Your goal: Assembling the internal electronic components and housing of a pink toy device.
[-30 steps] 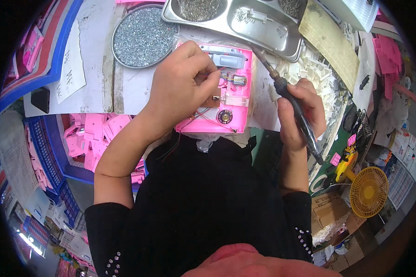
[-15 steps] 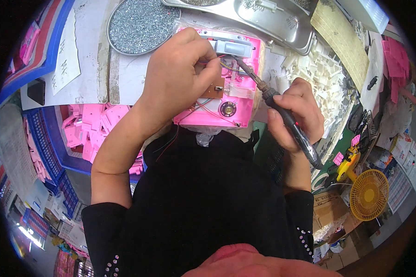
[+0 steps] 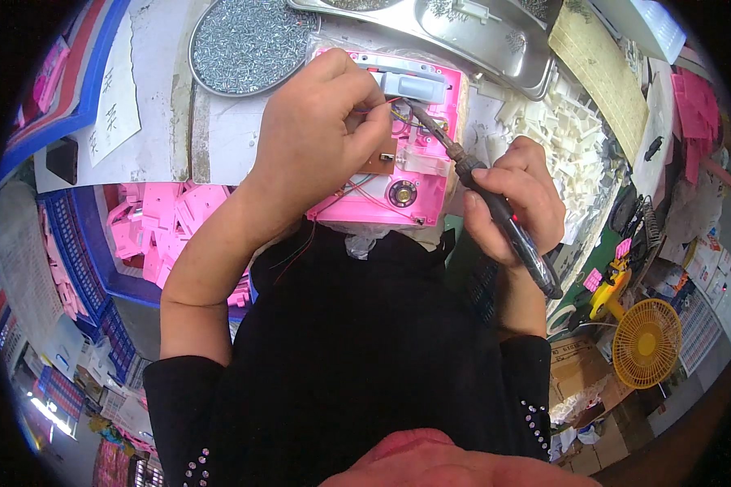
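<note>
In front of me lies a pink plastic housing [image 3: 374, 213] with a grey-blue plastic part [image 3: 413, 86], a brown circuit board [image 3: 379, 161], a small round speaker [image 3: 402, 193] and thin wires inside. My right hand [image 3: 521, 199] is closed around the black handle of a soldering iron [image 3: 508, 221]. The iron's tip reaches into the housing just below the grey-blue part. Over the housing's left side, my left hand [image 3: 321, 130] pinches a thin red wire [image 3: 392, 101] between thumb and forefinger, close to the iron's tip. That hand hides part of the board and wiring.
A round tray of small screws [image 3: 250, 47] and a metal tray [image 3: 483, 40] stand at the back. White plastic pieces [image 3: 556, 130] are heaped to the right. Pink parts [image 3: 164, 219] fill a blue bin at left. A yellow fan [image 3: 646, 344] sits at lower right.
The soldering iron and my right hand have shifted very slightly left. My left hand keeps almost the same place over the housing.
</note>
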Demonstrator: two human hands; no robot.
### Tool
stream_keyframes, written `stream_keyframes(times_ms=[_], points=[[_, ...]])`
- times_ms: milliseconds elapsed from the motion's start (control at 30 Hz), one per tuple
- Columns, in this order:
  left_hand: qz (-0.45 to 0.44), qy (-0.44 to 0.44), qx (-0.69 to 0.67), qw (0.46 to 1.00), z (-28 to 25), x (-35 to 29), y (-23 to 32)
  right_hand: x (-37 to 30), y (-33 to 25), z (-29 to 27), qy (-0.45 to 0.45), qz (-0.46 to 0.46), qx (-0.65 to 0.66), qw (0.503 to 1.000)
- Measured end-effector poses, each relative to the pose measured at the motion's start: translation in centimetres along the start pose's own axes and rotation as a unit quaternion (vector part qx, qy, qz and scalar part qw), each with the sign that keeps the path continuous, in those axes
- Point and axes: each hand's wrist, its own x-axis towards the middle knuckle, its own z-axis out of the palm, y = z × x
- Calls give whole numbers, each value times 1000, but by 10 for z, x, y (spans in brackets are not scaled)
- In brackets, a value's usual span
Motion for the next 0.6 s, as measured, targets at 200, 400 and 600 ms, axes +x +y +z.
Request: stream_keyframes(times_ms=[200,400,600], points=[[0,4,2,1000,-1,0,0,1,-2,-2,-16,5,-7,1000],[6,5,13,1000,0,1,-2,8,-3,-2,-30,-45,-75,996],[9,12,13,1000,1,1,-1,6,0,-7,-32,-41,-51,997]])
